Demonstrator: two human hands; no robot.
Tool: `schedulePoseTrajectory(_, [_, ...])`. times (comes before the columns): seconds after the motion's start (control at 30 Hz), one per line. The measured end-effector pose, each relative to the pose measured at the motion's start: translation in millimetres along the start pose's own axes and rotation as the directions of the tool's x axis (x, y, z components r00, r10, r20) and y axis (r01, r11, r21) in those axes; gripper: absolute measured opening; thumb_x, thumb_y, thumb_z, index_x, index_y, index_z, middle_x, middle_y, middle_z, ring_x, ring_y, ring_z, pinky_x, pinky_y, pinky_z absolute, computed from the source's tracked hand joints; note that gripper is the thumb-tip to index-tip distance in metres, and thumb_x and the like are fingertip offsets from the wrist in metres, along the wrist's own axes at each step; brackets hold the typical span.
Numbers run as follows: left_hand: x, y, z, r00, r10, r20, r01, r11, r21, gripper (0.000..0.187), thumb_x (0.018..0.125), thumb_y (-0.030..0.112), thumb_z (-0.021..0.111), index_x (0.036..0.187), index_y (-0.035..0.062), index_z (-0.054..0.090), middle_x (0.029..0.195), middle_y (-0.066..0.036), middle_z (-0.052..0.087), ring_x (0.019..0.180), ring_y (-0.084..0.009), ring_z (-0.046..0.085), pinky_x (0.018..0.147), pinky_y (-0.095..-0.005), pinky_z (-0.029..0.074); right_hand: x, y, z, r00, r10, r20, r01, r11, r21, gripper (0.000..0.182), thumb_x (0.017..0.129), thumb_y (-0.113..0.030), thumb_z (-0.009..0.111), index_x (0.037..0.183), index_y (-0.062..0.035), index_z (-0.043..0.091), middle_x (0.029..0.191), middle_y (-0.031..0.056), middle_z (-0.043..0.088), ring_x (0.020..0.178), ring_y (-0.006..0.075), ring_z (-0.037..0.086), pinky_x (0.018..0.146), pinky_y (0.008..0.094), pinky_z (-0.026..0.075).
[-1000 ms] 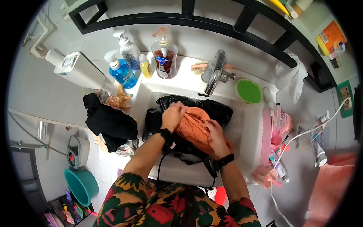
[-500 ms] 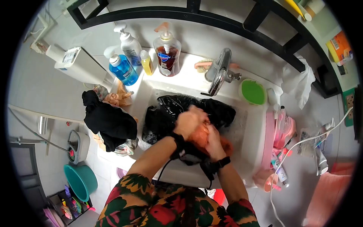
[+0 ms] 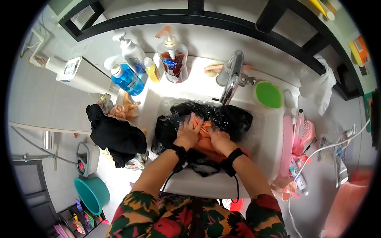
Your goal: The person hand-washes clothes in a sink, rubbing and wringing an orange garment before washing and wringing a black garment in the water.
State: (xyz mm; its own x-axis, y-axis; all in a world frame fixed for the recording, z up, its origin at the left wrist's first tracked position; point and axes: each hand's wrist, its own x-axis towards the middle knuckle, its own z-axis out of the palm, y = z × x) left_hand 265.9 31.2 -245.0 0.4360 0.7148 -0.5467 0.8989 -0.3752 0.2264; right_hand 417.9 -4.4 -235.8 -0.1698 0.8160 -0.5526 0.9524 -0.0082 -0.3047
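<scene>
An orange cloth (image 3: 204, 143) lies wet and bunched in the middle of the white sink (image 3: 264, 158). My left hand (image 3: 188, 134) grips its left side, with some fingers extended along the folds. On the other side my right hand (image 3: 220, 141) holds the cloth, its fingertips partly hidden in the fabric. Soaked black clothing (image 3: 236, 121) with suds lies around and under the cloth. Dark bands with cables sit on both wrists.
A chrome faucet (image 3: 233, 79) rises at the sink's back edge, beside a green soap dish (image 3: 269, 95). Pump bottles, including a red-brown one (image 3: 173, 63) and a blue one (image 3: 127, 79), stand back left. Dry black clothing (image 3: 117, 135) is heaped left of the sink.
My hands have moved apart, from pressed together over the raised orange cloth to side by side on it. The cloth is now lower and more spread out. The view has shifted slightly.
</scene>
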Motion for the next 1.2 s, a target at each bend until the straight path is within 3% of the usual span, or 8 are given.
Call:
schedulePoseTrajectory(0.43, [-17,5,-38,0.995,0.096,-0.011,-0.096,0.956,-0.276,0.061,0.067,0.024,0.068,0.121,0.0194,0.041,0.145,-0.007,0.012,0.127,-0.0358,0.025,0.098,-0.0365,0.033,-33,-4,-39,0.976,-0.013,-0.219,0.046,0.988,0.147,0.024,0.077,-0.009,0.049,0.1,-0.0096,0.057,0.098,0.0147,0.06,0.089,0.0341,0.057,0.075,0.0414,0.047])
schedulePoseTrajectory(0.57, [-16,23,-24,0.957,0.117,-0.264,-0.225,0.876,-0.427,0.057,0.068,0.022,0.067,0.121,0.0187,0.047,0.139,-0.013,0.029,0.121,-0.0336,0.036,0.094,-0.0362,0.037,-48,-26,-73,0.833,-0.178,-0.524,0.427,0.81,0.403,0.031,0.075,-0.009,0.055,0.105,-0.0085,0.052,0.094,0.0149,0.06,0.081,0.0327,0.059,0.069,0.0383,0.047])
schedulePoseTrajectory(0.67, [-7,16,-19,0.883,0.211,-0.42,-0.463,0.23,-0.856,0.041,0.074,-0.006,0.051,0.111,0.0085,0.056,0.098,-0.006,0.063,0.092,-0.0208,0.059,0.082,-0.0313,0.046,-57,-19,-76,0.845,-0.064,-0.53,0.425,0.683,0.594,0.051,0.07,-0.01,0.064,0.117,-0.0052,0.045,0.103,0.0143,0.056,0.088,0.0265,0.058,0.072,0.0339,0.046])
schedulePoseTrajectory(0.7, [-25,26,-37,0.929,0.16,-0.333,-0.303,-0.187,-0.934,0.041,0.075,-0.016,0.041,0.108,0.0033,0.055,0.1,-0.005,0.061,0.092,-0.0158,0.057,0.082,-0.0277,0.046,-60,-11,-75,0.873,0.018,-0.487,0.377,0.609,0.698,0.063,0.069,-0.012,0.068,0.124,-0.0025,0.039,0.109,0.0131,0.053,0.094,0.0221,0.055,0.075,0.0313,0.045])
schedulePoseTrajectory(0.8, [-47,20,-66,0.97,0.032,-0.242,-0.241,-0.036,-0.97,0.039,0.076,-0.017,0.037,0.108,-0.0016,0.052,0.106,-0.009,0.058,0.094,-0.0169,0.057,0.083,-0.0273,0.046,-61,21,-42,0.922,-0.024,-0.386,0.331,0.566,0.755,0.078,0.064,-0.015,0.072,0.129,-0.0011,0.033,0.118,0.0152,0.044,0.104,0.0236,0.049,0.084,0.0308,0.042])
schedulePoseTrajectory(0.97, [-86,35,-121,0.898,-0.006,-0.44,-0.43,-0.231,-0.873,0.04,0.075,-0.01,0.047,0.114,-0.0012,0.048,0.108,-0.008,0.056,0.098,-0.018,0.055,0.087,-0.0286,0.043,-57,16,-25,0.956,-0.083,-0.282,0.254,0.716,0.651,0.082,0.058,-0.023,0.073,0.129,-0.0061,0.036,0.116,0.0134,0.051,0.106,0.0256,0.05,0.092,0.0302,0.037])
schedulePoseTrajectory(1.1, [-108,32,-156,0.835,-0.033,-0.549,-0.543,-0.209,-0.814,0.035,0.077,-0.008,0.05,0.111,-0.0019,0.049,0.107,-0.008,0.056,0.097,-0.0173,0.055,0.085,-0.0292,0.044,-49,21,-7,0.987,0.16,-0.008,-0.125,0.796,0.592,0.065,0.054,-0.024,0.071,0.115,-0.011,0.053,0.1,0.0133,0.061,0.096,0.0279,0.056,0.085,0.0319,0.042])
schedulePoseTrajectory(1.2, [-107,17,-154,0.822,-0.048,-0.567,-0.568,0.001,-0.823,0.03,0.077,-0.008,0.048,0.107,-0.0023,0.052,0.1,-0.008,0.059,0.091,-0.0165,0.057,0.08,-0.0276,0.046,-55,31,-3,0.975,0.195,-0.11,-0.096,0.807,0.582,0.041,0.056,-0.018,0.067,0.094,-0.0045,0.06,0.087,0.016,0.062,0.083,0.0291,0.059,0.074,0.0336,0.045])
